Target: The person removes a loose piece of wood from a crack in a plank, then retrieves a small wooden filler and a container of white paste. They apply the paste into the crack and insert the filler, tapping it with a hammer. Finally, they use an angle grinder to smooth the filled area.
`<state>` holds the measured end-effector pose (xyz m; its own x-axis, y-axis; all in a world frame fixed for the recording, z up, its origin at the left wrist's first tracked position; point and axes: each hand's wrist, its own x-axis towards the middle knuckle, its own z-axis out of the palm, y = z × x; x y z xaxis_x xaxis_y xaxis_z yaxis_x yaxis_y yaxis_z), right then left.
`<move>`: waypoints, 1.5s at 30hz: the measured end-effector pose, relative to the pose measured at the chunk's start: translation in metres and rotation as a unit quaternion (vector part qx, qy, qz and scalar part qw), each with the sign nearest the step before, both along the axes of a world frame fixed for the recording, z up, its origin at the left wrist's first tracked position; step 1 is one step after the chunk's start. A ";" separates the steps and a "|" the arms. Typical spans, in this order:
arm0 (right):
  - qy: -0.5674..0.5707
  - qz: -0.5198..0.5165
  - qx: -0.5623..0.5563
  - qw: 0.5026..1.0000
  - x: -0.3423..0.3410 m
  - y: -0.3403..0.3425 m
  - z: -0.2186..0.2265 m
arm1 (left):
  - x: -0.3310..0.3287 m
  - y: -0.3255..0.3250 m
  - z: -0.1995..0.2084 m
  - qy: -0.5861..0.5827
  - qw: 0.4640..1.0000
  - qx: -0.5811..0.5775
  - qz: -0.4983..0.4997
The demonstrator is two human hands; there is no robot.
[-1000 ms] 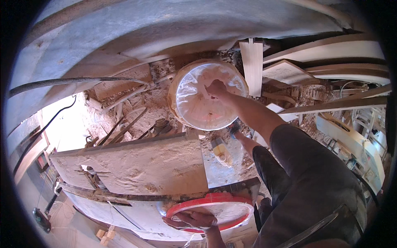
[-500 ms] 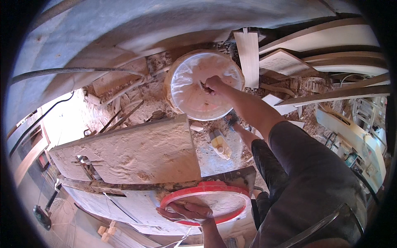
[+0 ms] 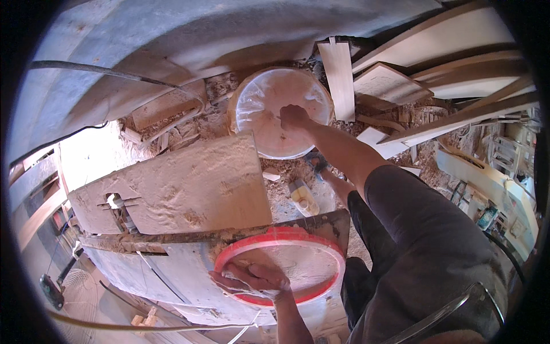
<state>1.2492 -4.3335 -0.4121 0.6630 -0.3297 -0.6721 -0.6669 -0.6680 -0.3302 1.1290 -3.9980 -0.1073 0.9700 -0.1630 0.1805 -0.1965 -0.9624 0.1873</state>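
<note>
Over a round tub (image 3: 264,123), right hand (image 3: 294,117) balled, red ring (image 3: 286,235) under left hand (image 3: 256,279), fingers loosely apart

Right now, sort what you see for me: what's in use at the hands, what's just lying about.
In use, it seems:
red-rimmed round piece, perhaps a lid, the left hand on it
round tub with shiny plastic, the right hand over it

Apparently lying about:
plastic bottle
narrow pale board
long boards, upper right
</note>
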 end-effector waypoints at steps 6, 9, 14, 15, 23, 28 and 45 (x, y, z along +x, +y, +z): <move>-0.060 0.092 0.015 0.994 -0.054 -0.022 0.003 | -0.002 -0.006 0.007 -0.023 0.999 0.041 0.006; -0.195 0.050 0.155 0.967 -0.080 -0.007 0.011 | -0.002 0.008 0.004 -0.055 0.998 0.007 0.017; -0.205 -0.175 0.271 0.924 -0.093 -0.033 0.082 | 0.003 0.007 0.028 0.001 0.996 -0.081 0.029; -0.137 -0.334 0.347 0.866 -0.077 -0.007 0.120 | 0.000 0.019 0.041 0.029 0.994 -0.066 0.086; -0.224 -0.449 0.397 0.769 -0.122 0.023 0.254 | -0.070 0.069 0.060 0.186 0.912 -0.251 0.267; -0.274 -0.414 0.189 0.847 -0.194 0.045 0.277 | -0.073 0.054 0.053 0.226 0.909 -0.258 0.237; -0.203 -0.543 -0.146 0.802 -0.208 -0.151 0.220 | 0.014 -0.142 0.025 0.132 0.943 -0.303 -0.033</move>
